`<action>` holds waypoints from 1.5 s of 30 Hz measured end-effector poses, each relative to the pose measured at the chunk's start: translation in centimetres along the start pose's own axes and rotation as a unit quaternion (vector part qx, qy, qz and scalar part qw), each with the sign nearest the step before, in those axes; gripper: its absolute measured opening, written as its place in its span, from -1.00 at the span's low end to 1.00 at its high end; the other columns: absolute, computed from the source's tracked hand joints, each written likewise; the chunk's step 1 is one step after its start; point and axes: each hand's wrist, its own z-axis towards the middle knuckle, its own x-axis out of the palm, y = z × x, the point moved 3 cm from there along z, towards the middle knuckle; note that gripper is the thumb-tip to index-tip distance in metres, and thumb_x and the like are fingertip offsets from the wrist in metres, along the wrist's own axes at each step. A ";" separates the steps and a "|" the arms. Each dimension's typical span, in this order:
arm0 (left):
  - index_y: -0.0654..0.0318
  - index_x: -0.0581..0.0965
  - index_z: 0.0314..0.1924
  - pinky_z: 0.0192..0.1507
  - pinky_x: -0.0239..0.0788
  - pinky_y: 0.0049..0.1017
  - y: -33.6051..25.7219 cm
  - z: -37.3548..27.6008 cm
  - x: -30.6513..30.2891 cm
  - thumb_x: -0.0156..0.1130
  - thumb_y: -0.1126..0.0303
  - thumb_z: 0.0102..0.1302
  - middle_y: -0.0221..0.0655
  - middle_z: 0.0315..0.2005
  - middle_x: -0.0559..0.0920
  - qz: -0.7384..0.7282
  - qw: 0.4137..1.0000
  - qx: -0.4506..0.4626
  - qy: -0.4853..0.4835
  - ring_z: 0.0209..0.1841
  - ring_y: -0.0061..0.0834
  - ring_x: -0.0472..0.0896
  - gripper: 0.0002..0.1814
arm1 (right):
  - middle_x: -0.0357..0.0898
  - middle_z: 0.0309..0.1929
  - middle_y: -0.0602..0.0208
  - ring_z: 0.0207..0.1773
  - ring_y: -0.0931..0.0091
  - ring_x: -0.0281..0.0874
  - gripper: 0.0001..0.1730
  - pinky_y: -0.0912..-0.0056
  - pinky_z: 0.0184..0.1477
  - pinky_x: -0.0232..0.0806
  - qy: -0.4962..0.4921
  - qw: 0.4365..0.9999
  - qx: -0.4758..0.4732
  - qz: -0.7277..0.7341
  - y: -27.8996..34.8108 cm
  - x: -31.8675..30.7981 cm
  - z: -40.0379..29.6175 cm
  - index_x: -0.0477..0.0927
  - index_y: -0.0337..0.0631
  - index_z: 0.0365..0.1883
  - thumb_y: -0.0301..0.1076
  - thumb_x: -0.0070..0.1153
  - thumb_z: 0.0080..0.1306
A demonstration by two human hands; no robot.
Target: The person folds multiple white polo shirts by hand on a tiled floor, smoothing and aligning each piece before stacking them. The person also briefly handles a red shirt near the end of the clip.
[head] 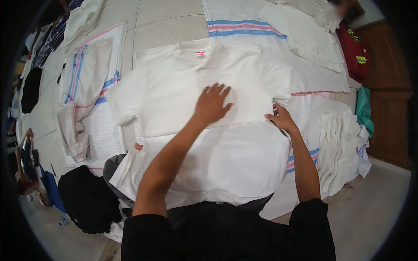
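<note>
A white polo shirt (pixel 169 98) lies spread out in front of me, its collar away from me and its short sleeves out to both sides. My left hand (pixel 214 102) rests flat on the shirt's front below the placket, fingers spread. At the shirt's right side edge, near the hem, my right hand (pixel 281 117) has thumb and fingers around the border; whether cloth is pinched between them is hard to tell. More white cloth (pixel 228 160) is spread over my lap, just below the shirt's hem.
Striped woven plastic sacks (pixel 246 28) lie beyond and beside the shirt. Folded white garments (pixel 336 146) are stacked at the right, near a wooden door (pixel 387 130). Black cloth (pixel 88 199) is heaped at lower left. Another white shirt (pixel 313 42) lies at upper right. Part of another person shows at far left.
</note>
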 end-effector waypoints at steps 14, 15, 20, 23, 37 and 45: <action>0.23 0.52 0.33 0.43 0.24 -0.10 12.9 -6.1 -6.6 0.35 0.31 0.40 -0.10 0.29 0.57 -0.068 0.981 -0.065 -0.167 0.38 -0.05 0.45 -0.47 | 0.62 -0.11 0.04 0.02 0.02 0.58 -0.76 0.00 0.11 0.44 -0.271 0.943 -0.157 -0.111 6.7 -1.8 -0.1 0.60 -0.27 -0.07 -0.53 0.17 0.27; 0.23 0.54 0.30 0.39 0.28 -0.09 13.8 -4.9 -6.9 0.35 0.35 0.40 -0.10 0.25 0.60 -0.089 0.972 -0.095 -0.197 0.33 -0.05 0.49 -0.51 | 0.62 -0.10 0.04 0.01 0.07 0.59 -0.78 0.03 0.08 0.44 -0.219 0.955 -0.197 -0.038 7.5 -1.4 1.3 0.59 -0.31 -0.09 -0.51 0.21 0.28; 0.24 0.57 0.22 0.24 0.38 -0.14 18.6 2.8 -8.4 0.20 0.32 0.54 -0.12 0.14 0.64 -0.116 0.914 -0.150 -0.357 0.23 0.01 0.52 -0.66 | 0.69 0.01 0.08 0.08 0.17 0.68 -0.72 0.17 0.12 0.50 -0.114 0.948 -0.292 0.057 16.8 1.8 10.5 0.69 -0.28 0.04 -0.36 0.25 0.41; 0.24 0.59 0.19 0.25 0.32 -0.12 19.2 6.9 -8.2 0.15 0.26 0.57 -0.16 0.07 0.65 -0.165 0.916 -0.179 -0.317 0.18 -0.04 0.52 -0.68 | 0.69 0.05 0.16 0.11 0.23 0.65 -0.71 0.19 0.18 0.49 -0.153 0.946 -0.264 0.113 20.2 3.0 17.4 0.72 -0.20 0.05 -0.27 0.27 0.43; 0.27 0.58 0.04 0.22 0.23 -0.06 19.0 9.2 -6.2 0.06 0.23 0.63 -0.12 -0.01 0.60 -0.016 0.861 -0.351 -0.369 0.06 -0.07 0.50 -0.73 | 0.56 -0.01 0.12 0.09 0.15 0.50 -0.74 0.08 0.14 0.38 -0.357 0.885 -0.265 0.137 23.2 8.4 21.9 0.62 -0.23 0.01 -0.26 0.24 0.48; 0.30 0.39 0.41 0.50 0.03 -0.05 16.2 5.9 -4.8 0.13 0.19 0.57 -0.09 0.36 0.46 0.074 0.934 -0.130 -0.323 0.48 -0.10 0.29 -0.46 | 0.31 0.49 -0.03 0.59 0.00 0.17 -0.22 -0.12 0.56 0.07 -0.284 0.874 -0.382 -0.096 23.0 10.2 17.5 0.34 -0.36 0.47 0.07 0.13 0.52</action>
